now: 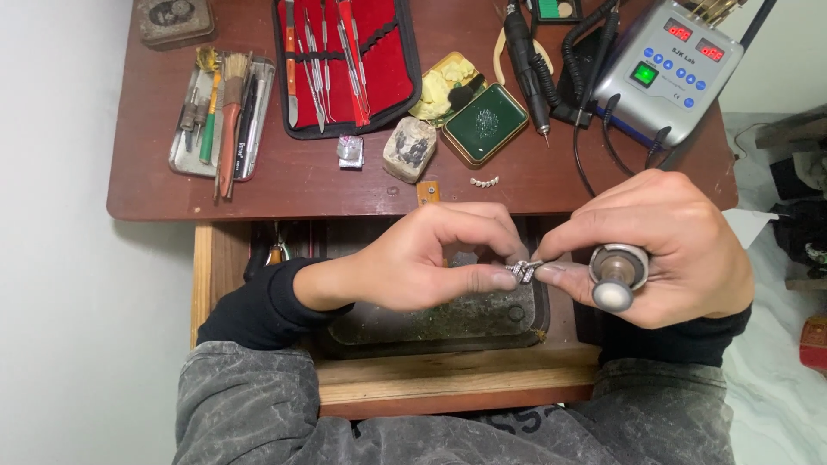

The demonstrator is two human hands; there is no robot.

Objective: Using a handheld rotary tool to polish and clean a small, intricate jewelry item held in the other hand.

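My left hand pinches a small silvery metal piece between thumb and fingers, just above an open drawer tray. My right hand grips a tool with a round metal-and-white knob handle; its tip meets the small piece, and my right thumb presses beside it. Both hands hover in front of the desk's front edge, above my lap.
On the brown desk lie a red-lined case of metal instruments, a tray of brushes and tools, a green tin, a grey block, a black handpiece, and a grey control unit with cables.
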